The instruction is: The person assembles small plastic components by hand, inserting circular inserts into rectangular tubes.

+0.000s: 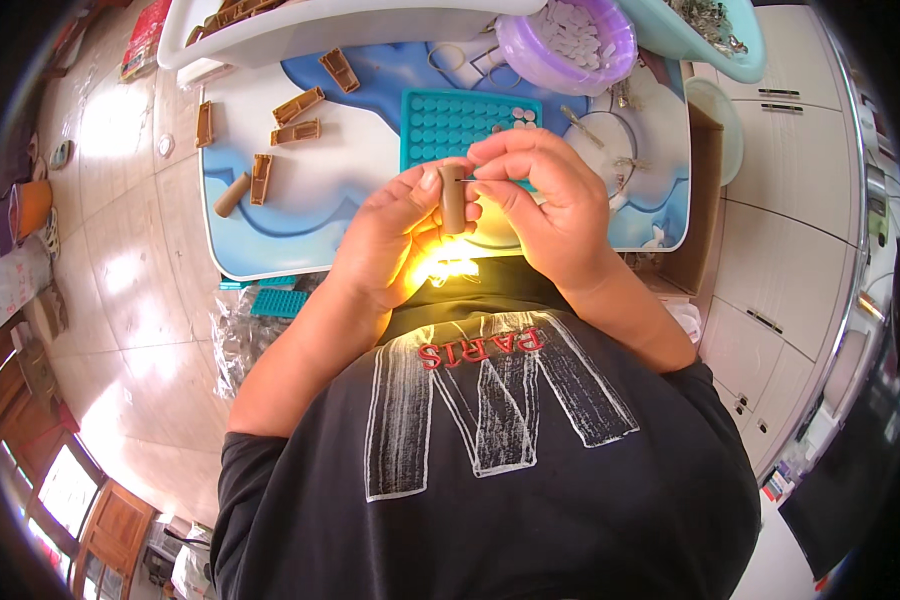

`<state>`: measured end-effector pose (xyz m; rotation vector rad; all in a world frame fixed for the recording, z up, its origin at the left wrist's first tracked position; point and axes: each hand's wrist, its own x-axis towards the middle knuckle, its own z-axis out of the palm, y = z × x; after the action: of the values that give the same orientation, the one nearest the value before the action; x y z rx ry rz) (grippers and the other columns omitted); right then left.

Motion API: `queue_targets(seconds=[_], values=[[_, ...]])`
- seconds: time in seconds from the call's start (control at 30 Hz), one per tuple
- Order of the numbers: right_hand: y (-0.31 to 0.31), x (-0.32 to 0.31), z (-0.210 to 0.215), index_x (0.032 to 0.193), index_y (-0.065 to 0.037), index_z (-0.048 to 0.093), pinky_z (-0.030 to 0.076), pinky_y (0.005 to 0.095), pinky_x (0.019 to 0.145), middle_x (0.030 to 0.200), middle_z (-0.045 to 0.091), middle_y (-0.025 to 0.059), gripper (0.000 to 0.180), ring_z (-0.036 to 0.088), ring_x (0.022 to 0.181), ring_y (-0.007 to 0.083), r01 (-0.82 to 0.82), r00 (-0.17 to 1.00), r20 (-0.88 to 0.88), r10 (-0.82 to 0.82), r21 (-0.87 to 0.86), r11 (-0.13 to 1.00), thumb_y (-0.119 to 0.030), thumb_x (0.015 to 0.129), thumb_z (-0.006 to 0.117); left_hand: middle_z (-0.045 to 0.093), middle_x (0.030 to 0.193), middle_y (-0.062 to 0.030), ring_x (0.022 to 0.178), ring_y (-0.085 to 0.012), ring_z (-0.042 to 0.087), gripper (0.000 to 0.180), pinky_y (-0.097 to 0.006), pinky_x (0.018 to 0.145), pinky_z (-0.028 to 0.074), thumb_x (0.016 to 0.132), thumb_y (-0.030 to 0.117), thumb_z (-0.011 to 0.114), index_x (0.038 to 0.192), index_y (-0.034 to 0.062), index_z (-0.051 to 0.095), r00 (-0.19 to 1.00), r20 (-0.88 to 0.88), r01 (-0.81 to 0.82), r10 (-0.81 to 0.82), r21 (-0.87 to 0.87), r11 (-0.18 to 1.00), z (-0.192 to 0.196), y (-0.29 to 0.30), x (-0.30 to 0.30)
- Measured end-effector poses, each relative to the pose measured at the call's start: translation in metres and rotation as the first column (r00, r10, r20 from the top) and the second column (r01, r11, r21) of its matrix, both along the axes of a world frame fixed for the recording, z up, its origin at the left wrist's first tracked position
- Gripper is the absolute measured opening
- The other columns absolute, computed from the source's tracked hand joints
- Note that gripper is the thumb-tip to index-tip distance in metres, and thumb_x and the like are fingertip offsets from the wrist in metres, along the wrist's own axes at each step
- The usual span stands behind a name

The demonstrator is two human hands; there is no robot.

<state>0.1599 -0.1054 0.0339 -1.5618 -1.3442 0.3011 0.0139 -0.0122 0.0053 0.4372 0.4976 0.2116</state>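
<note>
Blue-and-white table [295, 238] bears 6 brown pieces [298, 105], teal tray [405, 145], purple basin [523, 70].

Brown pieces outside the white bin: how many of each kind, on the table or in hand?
Hollow brown pieces lying on the table: 5
Rounded brown piece lying on the table: 1
Rounded brown piece in the left hand: 1
Total: 7

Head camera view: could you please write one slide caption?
Left hand holding a brown cylinder, right hand pinching a thin piece beside it, teal tray beyond.
</note>
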Motion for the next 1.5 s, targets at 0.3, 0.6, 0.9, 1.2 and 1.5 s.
queue_targets(seconds=[0.3, 0.6, 0.9, 1.2, 1.5], values=[[-0.002, 0.001, -0.001, 0.080, -0.002, 0.059, 0.051, 0.0302, 0.063, 0.089, 0.063, 0.0103, 0.013, 0.062, 0.074, 0.0231, 0.014, 0.999, 0.035, -0.015, 0.016, 1.000, 0.001, 0.072, 0.069, 0.063, 0.100, -0.0089, 0.087, -0.0149, 0.062, 0.041, -0.028, 0.081, 0.049, 0.094, 0.026, 0.049, 0.121, -0.0046, 0.048, 0.996, 0.089, 0.014, -0.007, -0.075, 0.997, 0.003, -0.003, 0.004], [-0.003, -0.002, -0.004, 0.080, -0.001, 0.061, 0.050, 0.0306, 0.063, 0.087, 0.062, 0.0104, 0.012, 0.061, 0.073, 0.0231, 0.004, 1.000, -0.024, -0.004, -0.012, 1.000, 0.002, 0.071, 0.069, 0.063, 0.098, -0.0069, 0.088, -0.0131, 0.061, 0.044, -0.027, 0.082, 0.048, 0.094, 0.027, 0.050, 0.124, -0.0040, 0.048, 0.998, 0.038, 0.045, -0.045, 0.012, 0.999, 0.006, -0.004, 0.006], [-0.005, 0.002, -0.004, 0.084, -0.002, 0.059, 0.049, 0.0317, 0.066, 0.087, 0.060, 0.0112, 0.016, 0.061, 0.076, 0.0249, 0.003, 1.000, 0.026, -0.004, 0.042, 0.999, 0.001, 0.072, 0.069, 0.063, 0.099, -0.0080, 0.087, -0.0140, 0.063, 0.041, -0.026, 0.080, 0.050, 0.094, 0.026, 0.050, 0.122, -0.0036, 0.049, 0.998, 0.019, 0.062, -0.062, -0.010, 0.998, 0.006, -0.003, 0.004], [-0.002, -0.004, -0.007, 0.081, -0.002, 0.054, 0.048, 0.0318, 0.057, 0.082, 0.058, 0.0107, 0.014, 0.057, 0.067, 0.0255, 0.001, 0.997, 0.079, -0.008, 0.092, 0.996, 0.003, 0.074, 0.064, 0.063, 0.100, -0.0084, 0.088, -0.0145, 0.062, 0.040, -0.027, 0.084, 0.049, 0.095, 0.025, 0.048, 0.122, -0.0045, 0.049, 0.997, 0.060, 0.045, -0.044, -0.020, 0.999, 0.005, -0.007, 0.006], [-0.001, -0.004, -0.011, 0.081, -0.001, 0.055, 0.049, 0.0326, 0.058, 0.082, 0.059, 0.0116, 0.011, 0.058, 0.067, 0.0273, 0.009, 0.996, 0.089, -0.015, 0.074, 0.997, 0.001, 0.075, 0.064, 0.063, 0.099, -0.0086, 0.088, -0.0140, 0.061, 0.038, -0.027, 0.083, 0.049, 0.095, 0.025, 0.046, 0.119, -0.0050, 0.051, 1.000, 0.003, 0.007, -0.008, 0.034, 0.999, 0.008, -0.008, 0.007]])
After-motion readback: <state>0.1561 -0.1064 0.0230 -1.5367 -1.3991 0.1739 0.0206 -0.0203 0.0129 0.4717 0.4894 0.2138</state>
